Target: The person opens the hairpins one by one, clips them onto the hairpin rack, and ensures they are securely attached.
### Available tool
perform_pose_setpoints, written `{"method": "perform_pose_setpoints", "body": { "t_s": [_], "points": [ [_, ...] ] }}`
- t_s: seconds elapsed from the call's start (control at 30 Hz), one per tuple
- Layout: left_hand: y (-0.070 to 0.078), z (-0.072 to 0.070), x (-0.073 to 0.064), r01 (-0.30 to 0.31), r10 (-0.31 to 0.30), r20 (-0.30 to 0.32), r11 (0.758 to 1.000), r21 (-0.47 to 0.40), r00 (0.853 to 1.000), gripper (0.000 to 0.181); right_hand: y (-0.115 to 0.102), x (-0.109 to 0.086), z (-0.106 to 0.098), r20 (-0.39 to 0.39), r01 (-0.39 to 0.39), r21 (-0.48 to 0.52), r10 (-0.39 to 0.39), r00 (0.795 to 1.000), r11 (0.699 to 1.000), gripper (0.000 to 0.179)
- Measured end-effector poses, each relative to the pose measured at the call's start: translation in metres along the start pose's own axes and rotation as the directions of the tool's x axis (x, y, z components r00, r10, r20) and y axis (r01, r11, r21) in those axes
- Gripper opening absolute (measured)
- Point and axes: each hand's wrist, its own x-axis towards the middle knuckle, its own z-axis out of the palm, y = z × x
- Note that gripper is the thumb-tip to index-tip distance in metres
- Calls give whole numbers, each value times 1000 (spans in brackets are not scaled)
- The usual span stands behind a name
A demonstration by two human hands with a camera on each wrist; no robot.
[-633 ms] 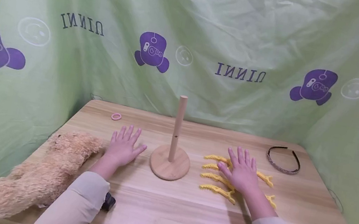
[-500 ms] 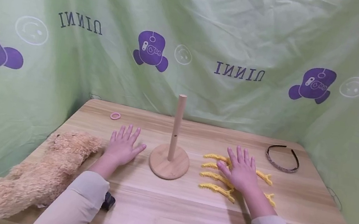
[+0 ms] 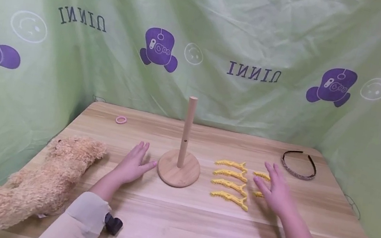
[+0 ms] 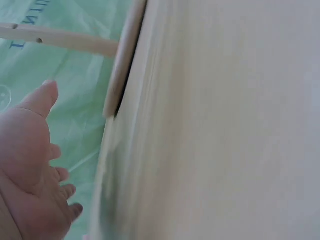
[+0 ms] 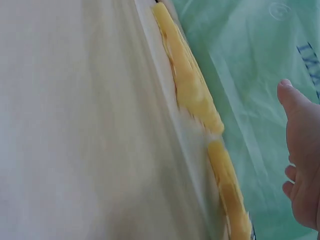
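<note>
My left hand (image 3: 132, 164), fingers extended and nothing in it, hovers just left of the round base of a wooden stand (image 3: 177, 177) with an upright post. In the left wrist view its thumb and fingertips show beside that base. My right hand (image 3: 278, 191) is also extended and holds nothing. It is above the right-hand yellow hair clips (image 3: 261, 175), which it partly covers. Several more yellow hair clips (image 3: 228, 184) lie in a column between the stand and this hand. In the right wrist view, yellow clips (image 5: 190, 75) lie along the table, apart from the fingers.
A fluffy tan plush toy (image 3: 50, 180) lies along the left side of the table (image 3: 176, 233). At the back left is a pink ring-shaped band (image 3: 121, 119). A dark headband (image 3: 298, 169) rests at the back right. Green printed cloth (image 3: 264, 31) encloses the table's back and sides.
Both hands have turned from palm-down to more sideways. The right hand has moved right, uncovering the left column of clips. The head view has tilted slightly.
</note>
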Motion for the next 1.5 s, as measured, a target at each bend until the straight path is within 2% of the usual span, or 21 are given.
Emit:
{"method": "perform_pose_setpoints", "body": {
  "t_s": [0.1,0.17,0.37,0.7,0.9,1.0,1.13,1.23,1.37,1.5],
  "points": [
    [1,8,-4,-2,0,-13,986,-164,1000,91,15,-13,-7,-21,-19,47,20,1000,999,75],
    [1,14,-6,-2,-5,-30,974,-227,1000,91,24,-21,-10,-35,-28,64,31,999,998,72],
    [4,29,-8,12,-30,-60,960,-279,998,87,47,-39,-15,-35,-60,78,63,997,995,72],
    [8,43,-4,-52,30,-134,986,-161,990,77,73,-54,-18,21,-108,50,107,994,993,79],
    [10,44,-3,-75,50,-160,985,-158,986,72,78,-53,-18,37,-85,29,84,996,996,71],
    [12,44,-6,-105,72,-189,980,-172,979,72,79,-52,-19,39,-72,2,72,997,997,65],
    [13,44,-9,-153,117,-228,977,-146,967,69,80,-52,-19,43,-74,-23,75,996,997,62],
    [13,45,-8,-137,104,-211,980,-144,972,66,77,-53,-20,46,-79,-2,79,996,997,61],
    [12,44,-6,-81,57,-164,987,-140,985,66,68,-51,-22,61,-92,51,89,994,994,63],
    [12,44,-6,-66,45,-155,989,-132,987,66,50,-44,-19,79,-91,86,84,993,992,63]
  ]
}}
